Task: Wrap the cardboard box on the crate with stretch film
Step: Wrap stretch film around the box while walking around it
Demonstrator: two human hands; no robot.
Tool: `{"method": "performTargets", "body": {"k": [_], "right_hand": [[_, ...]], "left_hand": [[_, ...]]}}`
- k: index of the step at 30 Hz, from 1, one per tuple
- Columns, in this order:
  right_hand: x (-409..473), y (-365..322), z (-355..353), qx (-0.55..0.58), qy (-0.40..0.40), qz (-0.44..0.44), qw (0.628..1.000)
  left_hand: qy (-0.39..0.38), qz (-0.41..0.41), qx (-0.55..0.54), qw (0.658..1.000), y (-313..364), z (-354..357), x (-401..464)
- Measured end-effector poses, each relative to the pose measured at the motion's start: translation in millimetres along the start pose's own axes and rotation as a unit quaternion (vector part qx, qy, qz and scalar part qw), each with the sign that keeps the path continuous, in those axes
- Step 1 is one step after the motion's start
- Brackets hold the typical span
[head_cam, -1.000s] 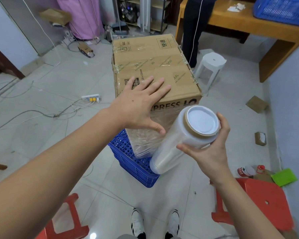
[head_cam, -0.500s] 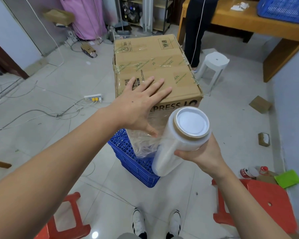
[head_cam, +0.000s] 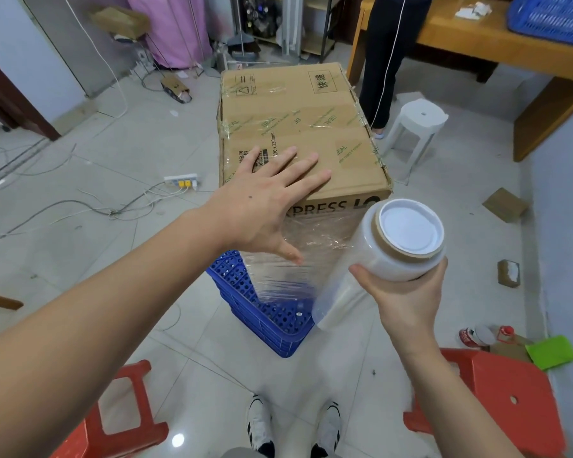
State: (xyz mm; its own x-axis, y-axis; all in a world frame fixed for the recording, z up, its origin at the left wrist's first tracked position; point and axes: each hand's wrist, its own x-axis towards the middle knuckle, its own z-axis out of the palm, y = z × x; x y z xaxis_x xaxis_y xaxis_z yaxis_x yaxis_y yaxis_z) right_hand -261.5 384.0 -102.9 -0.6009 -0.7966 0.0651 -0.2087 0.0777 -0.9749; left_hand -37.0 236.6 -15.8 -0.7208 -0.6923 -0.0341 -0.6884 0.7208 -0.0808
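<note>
Brown cardboard box, sealed with printed tape, is seen standing on a blue plastic crate on the tiled floor. It is pressed at its near top edge by the left hand, fingers straight and spread. A stretch film roll is gripped near its upper end by the right hand, with clear film stretched across the box's near face.

I see a white stool beside a standing person's dark trousers, red stools near me, and a power strip with cables on the floor.
</note>
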Motion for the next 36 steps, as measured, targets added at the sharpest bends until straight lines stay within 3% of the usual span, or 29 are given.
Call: {"method": "performTargets", "body": {"k": [7,10,16,19,24,26,29,32,36], "right_hand": [[-0.5,4.6,3.8,0.003,0.016,0.005,1.000],[-1.2,3.8,4.0,0.005,0.018,0.007,1.000],[-0.5,2.5,4.2,0.019,0.016,0.006,1.000],[0.1,3.4,4.3,0.018,0.013,0.002,1.000],[-0.1,2.9,6.3,0.017,0.018,0.006,1.000],[-0.9,1.7,6.9,0.014,0.023,0.007,1.000],[-2.0,-1.1,10.5,0.013,0.035,0.004,0.999],[-2.2,-5.0,15.5,0.017,0.045,0.005,0.999],[-7.1,-7.9,22.3,0.031,0.050,0.012,0.998]], "left_hand": [[0.014,0.000,-0.007,1.000,0.0,1.7,1.6],[0.021,-0.001,-0.069,0.997,1.3,-4.4,-0.4],[0.178,-0.124,-0.181,0.959,-9.5,3.9,-20.7],[0.228,-0.238,-0.327,0.886,-15.7,24.7,-36.5],[0.292,-0.343,-0.589,0.671,16.8,53.3,-42.5],[0.316,-0.355,-0.633,0.612,30.8,58.6,-35.0],[0.343,-0.377,-0.652,0.561,38.5,55.1,-24.0],[0.352,-0.409,-0.651,0.534,33.5,46.2,-17.5],[0.357,-0.401,-0.641,0.548,13.7,32.6,-11.7]]}}
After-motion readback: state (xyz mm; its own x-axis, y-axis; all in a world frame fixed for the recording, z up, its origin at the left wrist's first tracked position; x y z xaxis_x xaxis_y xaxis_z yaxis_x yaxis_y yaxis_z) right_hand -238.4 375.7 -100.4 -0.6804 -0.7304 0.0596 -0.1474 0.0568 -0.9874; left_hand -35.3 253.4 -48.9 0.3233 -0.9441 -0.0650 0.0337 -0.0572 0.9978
